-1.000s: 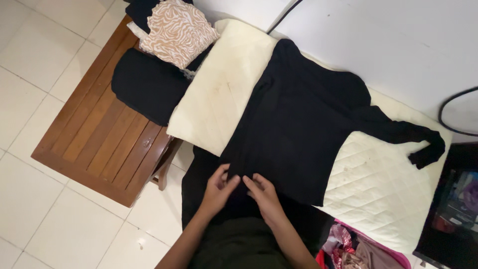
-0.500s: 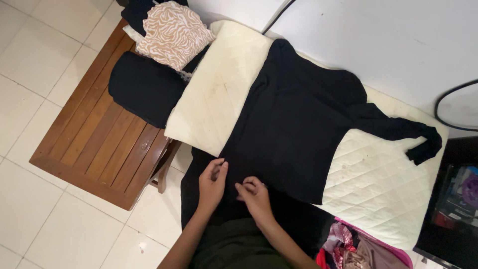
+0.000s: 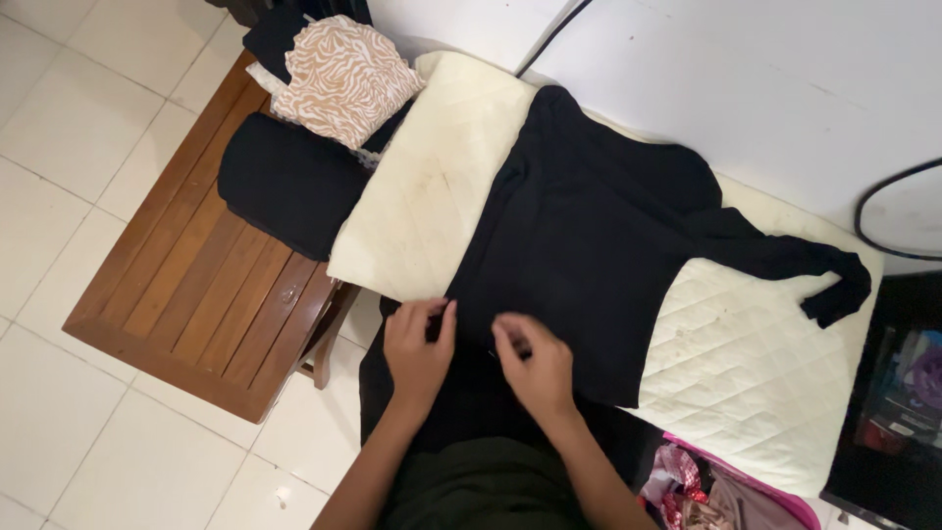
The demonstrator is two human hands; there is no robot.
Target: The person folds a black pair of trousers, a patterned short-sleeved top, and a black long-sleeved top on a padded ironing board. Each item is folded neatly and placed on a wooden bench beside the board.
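A black long-sleeved top [image 3: 589, 245] lies spread on a cream quilted pad [image 3: 746, 363], one sleeve reaching out to the right. My left hand [image 3: 417, 348] rests on its near hem, fingers curled at the fabric edge by the pad's corner. My right hand [image 3: 535, 368] sits beside it on the hem, fingers bent and pinching the black cloth. The hands are a short gap apart. Below them more black fabric hangs down over my lap.
A wooden slatted table [image 3: 196, 275] stands to the left on white tiles, bearing a folded black garment [image 3: 285, 186] and a beige zebra-print one [image 3: 339, 79]. A pink bag of clothes [image 3: 706, 491] sits at the lower right. A black cable [image 3: 888, 211] loops on the right.
Both hands have slid a little up along the hem and moved apart; the right hand now pinches the cloth further right. The top itself lies as before.
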